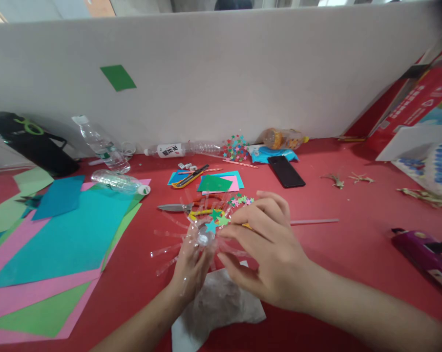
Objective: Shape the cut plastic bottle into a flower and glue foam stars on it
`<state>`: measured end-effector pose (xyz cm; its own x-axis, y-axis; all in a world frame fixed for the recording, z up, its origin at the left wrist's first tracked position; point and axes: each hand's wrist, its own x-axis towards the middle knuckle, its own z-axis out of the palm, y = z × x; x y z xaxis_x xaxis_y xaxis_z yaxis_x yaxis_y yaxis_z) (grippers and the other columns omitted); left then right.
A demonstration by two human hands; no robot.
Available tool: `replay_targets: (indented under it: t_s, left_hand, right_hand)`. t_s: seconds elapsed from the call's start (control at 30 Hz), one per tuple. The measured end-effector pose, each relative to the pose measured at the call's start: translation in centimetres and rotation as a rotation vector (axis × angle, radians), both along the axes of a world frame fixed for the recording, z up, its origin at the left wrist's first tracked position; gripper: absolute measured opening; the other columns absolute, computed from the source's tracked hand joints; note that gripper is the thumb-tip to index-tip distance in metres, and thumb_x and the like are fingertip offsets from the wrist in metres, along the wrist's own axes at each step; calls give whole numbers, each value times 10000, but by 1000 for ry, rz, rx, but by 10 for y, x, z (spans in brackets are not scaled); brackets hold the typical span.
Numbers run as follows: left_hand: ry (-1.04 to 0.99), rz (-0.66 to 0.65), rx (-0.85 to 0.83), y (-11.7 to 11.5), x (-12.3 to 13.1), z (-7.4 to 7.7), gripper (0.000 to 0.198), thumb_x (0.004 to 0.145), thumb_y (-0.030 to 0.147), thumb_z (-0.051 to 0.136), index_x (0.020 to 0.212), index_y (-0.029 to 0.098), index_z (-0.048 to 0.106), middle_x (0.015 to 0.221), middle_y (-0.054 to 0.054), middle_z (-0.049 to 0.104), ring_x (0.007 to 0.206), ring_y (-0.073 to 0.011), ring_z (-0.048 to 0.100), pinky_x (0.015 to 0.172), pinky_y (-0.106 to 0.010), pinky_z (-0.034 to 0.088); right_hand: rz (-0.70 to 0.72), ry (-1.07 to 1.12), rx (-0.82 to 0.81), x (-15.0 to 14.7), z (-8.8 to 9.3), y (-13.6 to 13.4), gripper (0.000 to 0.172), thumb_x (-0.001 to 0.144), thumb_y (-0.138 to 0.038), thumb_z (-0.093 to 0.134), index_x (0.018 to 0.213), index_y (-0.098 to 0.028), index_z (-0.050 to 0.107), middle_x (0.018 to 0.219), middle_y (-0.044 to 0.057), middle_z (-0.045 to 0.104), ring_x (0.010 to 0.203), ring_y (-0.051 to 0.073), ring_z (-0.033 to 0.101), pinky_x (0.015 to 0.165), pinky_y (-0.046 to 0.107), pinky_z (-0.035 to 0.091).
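My left hand (195,259) is closed around a clear plastic bottle piece (203,239) cut into thin strips that splay outward. Blue and green paper stars (211,227) sit at its upper edge. My right hand (268,244) hovers just right of it, thumb and index finger apart, with the index fingertip close to a light green star (223,221). I cannot make out whether the fingertip touches that star. Behind the hands lie scissors (175,208) with orange-red handles and more loose stars (242,199). A crumpled white tissue (224,303) is beneath my hands.
Coloured paper sheets (63,244) cover the left. Plastic bottles (120,182), a yellow utility knife (189,177), small cards (221,183), a star pile (235,148) and a phone (285,171) lie farther back. A purple device (428,259) is at right; a black flask (32,144) at left.
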<state>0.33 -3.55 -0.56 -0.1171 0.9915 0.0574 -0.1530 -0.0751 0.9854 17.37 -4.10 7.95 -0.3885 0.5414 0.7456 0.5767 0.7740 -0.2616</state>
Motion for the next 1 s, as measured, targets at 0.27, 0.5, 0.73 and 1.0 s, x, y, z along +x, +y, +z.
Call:
replay_targets:
  t_s: [0.27,0.5,0.73,1.0]
  left_hand:
    - [100,-66,43,0,-6,-7,297,728,364,743,955,181,685,970,-90,723,1113,-309,626,1007,-412,462]
    - [-30,-91,-30,-1,-2,-4,291,695,381,770,880,181,667,914,-66,717,930,-258,680,877,-372,530]
    - [-80,-34,-97,0,-3,-5,313,656,350,789,904,190,687,783,-34,702,782,-212,672,785,-313,541]
    - [62,-79,24,-2,-3,-4,270,687,357,773,886,190,701,810,-62,719,891,-259,679,870,-362,530]
  right_hand:
    - [-14,-6,-5,1,2,-2,77,856,-240,631,907,-191,665,877,7,642,870,170,501,1001,444,355]
    - [8,0,-34,1,2,-2,28,866,-193,619,847,-189,639,852,0,638,846,165,502,1018,447,341]
    - [-86,10,73,2,3,-2,79,845,-150,638,814,-219,613,798,-25,656,812,160,529,1025,453,350]
    - [-47,-31,52,3,2,-2,62,859,-240,642,907,-210,665,867,-2,664,854,179,545,1029,467,357]
